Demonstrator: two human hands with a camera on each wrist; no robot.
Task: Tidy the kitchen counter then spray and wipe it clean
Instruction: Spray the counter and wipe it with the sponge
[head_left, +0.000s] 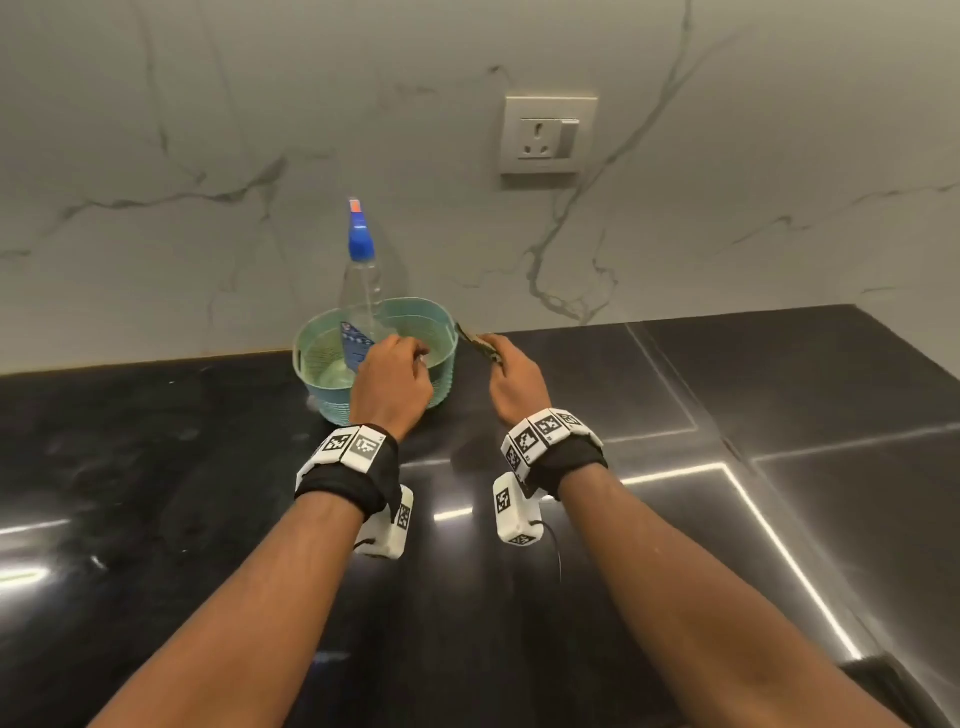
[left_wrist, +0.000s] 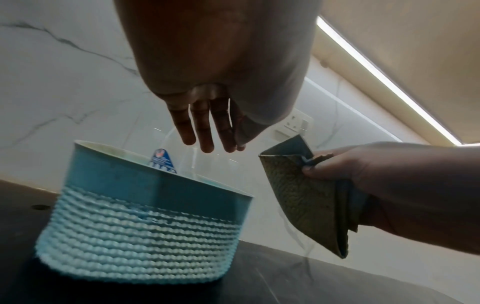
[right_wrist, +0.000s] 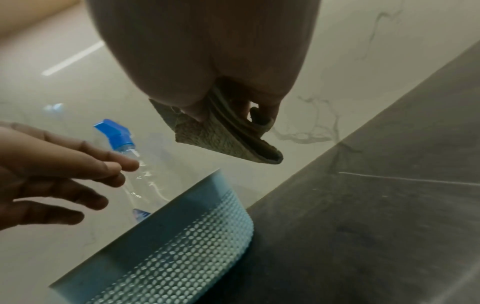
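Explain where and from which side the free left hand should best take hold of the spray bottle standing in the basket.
Probably the clear neck just under the blue trigger head of the spray bottle, approached from above and the front. The bottle stands upright in the basket, whose wall hides its lower body, so only the upper part is free. The left hand hovers open there; the right hand holds the folded cloth.

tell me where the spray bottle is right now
In the head view the spray bottle stands upright inside the teal basket at the back of the counter by the marble wall, just beyond the left hand.
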